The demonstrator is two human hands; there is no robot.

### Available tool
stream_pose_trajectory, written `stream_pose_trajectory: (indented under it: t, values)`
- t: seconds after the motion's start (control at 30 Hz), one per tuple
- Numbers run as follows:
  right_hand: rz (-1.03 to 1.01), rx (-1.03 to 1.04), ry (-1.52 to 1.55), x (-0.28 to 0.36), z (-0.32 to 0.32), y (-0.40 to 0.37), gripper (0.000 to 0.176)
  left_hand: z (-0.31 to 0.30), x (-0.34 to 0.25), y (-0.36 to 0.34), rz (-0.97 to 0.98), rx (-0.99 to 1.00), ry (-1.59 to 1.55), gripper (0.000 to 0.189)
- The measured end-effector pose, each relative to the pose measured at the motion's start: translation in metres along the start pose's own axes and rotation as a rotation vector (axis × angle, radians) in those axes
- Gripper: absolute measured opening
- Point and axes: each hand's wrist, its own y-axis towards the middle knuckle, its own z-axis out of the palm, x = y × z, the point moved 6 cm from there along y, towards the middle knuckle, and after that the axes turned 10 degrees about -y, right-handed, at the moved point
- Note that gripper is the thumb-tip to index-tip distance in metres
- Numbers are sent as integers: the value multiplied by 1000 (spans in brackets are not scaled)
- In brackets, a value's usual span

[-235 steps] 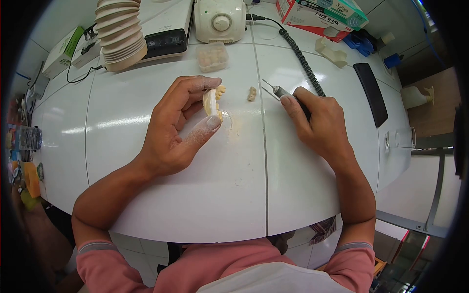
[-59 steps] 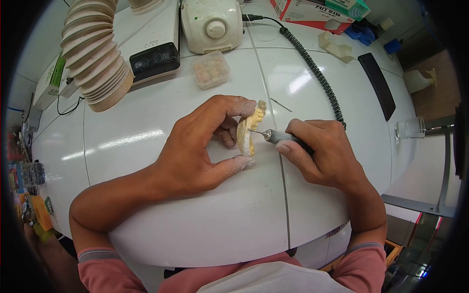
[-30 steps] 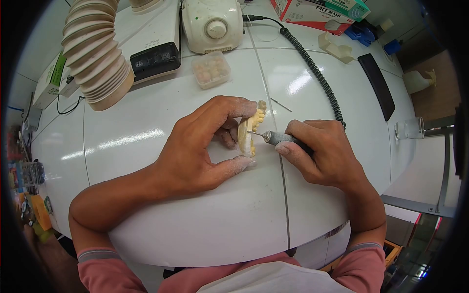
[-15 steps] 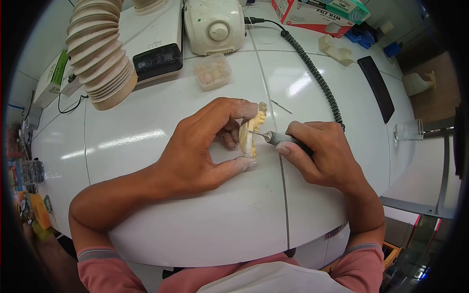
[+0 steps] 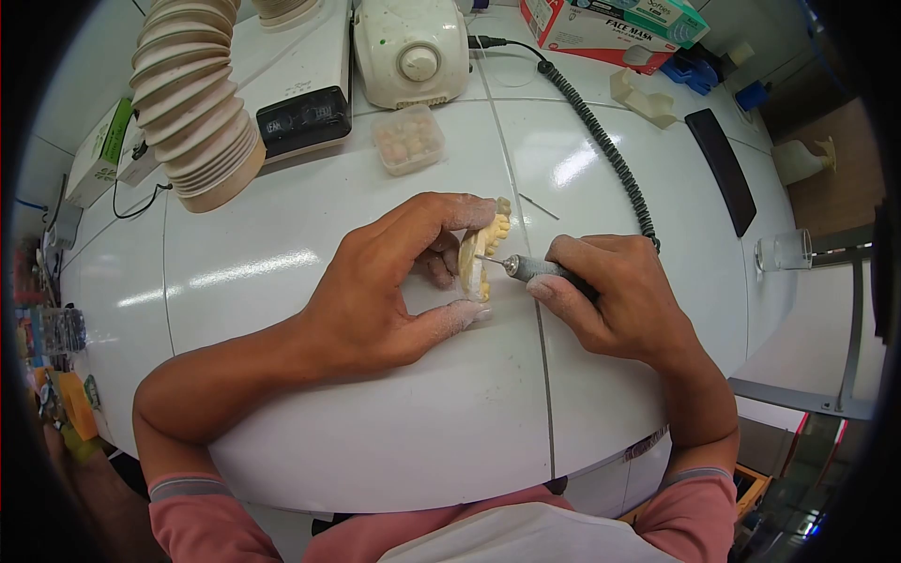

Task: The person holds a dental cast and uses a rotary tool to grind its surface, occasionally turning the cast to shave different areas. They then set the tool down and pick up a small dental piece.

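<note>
My left hand [image 5: 385,286] pinches a pale yellow dental cast [image 5: 477,255] between thumb and forefinger, holding it on edge over the white table [image 5: 282,272]. Its teeth face right. My right hand [image 5: 615,300] grips a grey rotary handpiece [image 5: 537,270]; its thin bur tip touches the cast's teeth. A black coiled cord [image 5: 601,141] runs from the handpiece back to the white motor unit [image 5: 416,49]. Both hands are dusted with white powder.
A ribbed suction hose [image 5: 192,103] ends at the left rear. A small clear box of tooth pieces [image 5: 407,139] sits behind my hands, a loose bur [image 5: 540,205] beside them. Face mask box [image 5: 601,28], black flat bar [image 5: 723,169] and a glass [image 5: 781,251] lie right.
Since 7.8 s ago both hands came together: the cast is now upright and the bur is on it. Over the last second only small shifts of the bur tip and camera.
</note>
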Motion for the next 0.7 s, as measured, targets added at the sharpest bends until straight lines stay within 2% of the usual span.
stream_pose_trajectory:
  t: [0.7]
  values:
    - [-26, -4, -14, 2, 0, -1, 39, 0, -2, 0, 15, 6, 9, 80]
